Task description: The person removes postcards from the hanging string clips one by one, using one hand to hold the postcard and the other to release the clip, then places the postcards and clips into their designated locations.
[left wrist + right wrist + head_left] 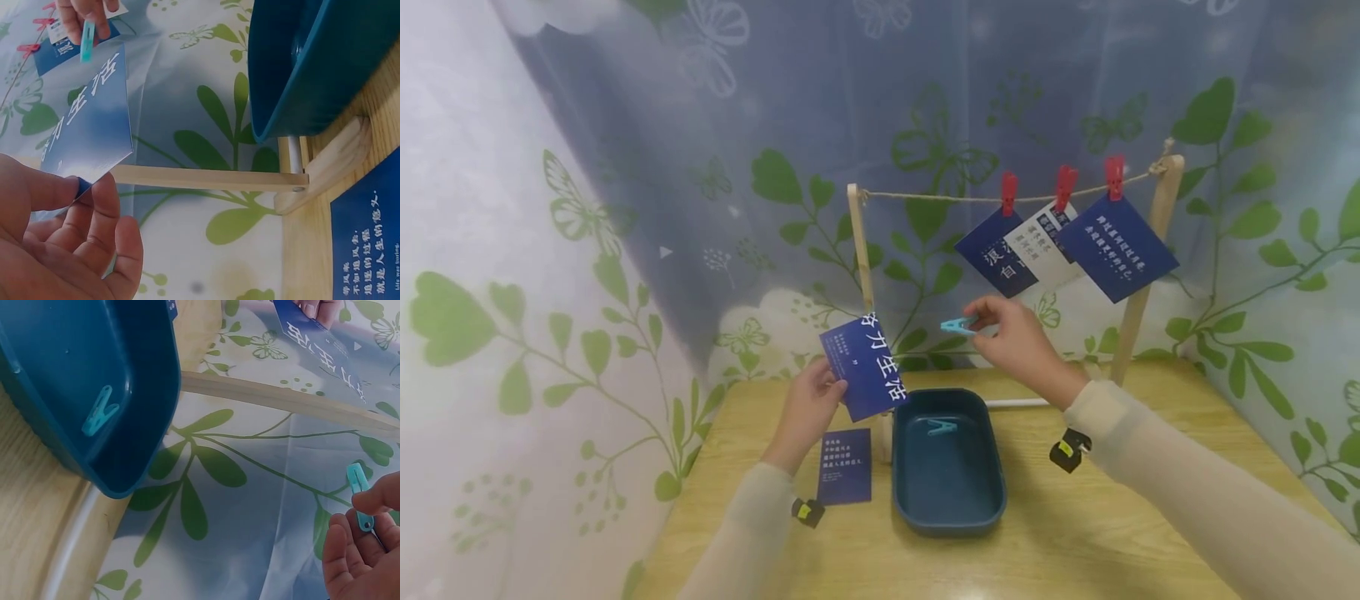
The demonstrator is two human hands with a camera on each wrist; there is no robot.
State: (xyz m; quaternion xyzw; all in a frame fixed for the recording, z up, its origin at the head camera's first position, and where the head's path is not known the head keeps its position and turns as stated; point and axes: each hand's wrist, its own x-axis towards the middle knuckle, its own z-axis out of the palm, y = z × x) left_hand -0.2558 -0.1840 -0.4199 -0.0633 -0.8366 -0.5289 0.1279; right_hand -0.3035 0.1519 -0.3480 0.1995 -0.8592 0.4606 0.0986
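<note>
My left hand [807, 410] pinches a blue card [863, 367] with white writing by its lower left edge, thumb on the printed face. To the right of the card, above the bin's far side, my right hand [1017, 343] holds a light blue clothespin [958, 326] between thumb and fingers. In the right wrist view this clothespin [360, 497] points away from the fingertips, apart from the card [315, 337]. Another light blue clothespin [942, 427] lies in the dark blue bin [949, 527]. A second blue card [846, 467] lies on the table left of the bin.
A string [925, 198] runs between two wooden posts [860, 250] at the back. Red clothespins [1009, 193] hold several cards on its right half: a blue one [996, 250], a white one [1043, 246] and another blue one [1120, 250]. Behind hangs a leaf-patterned cloth [805, 75].
</note>
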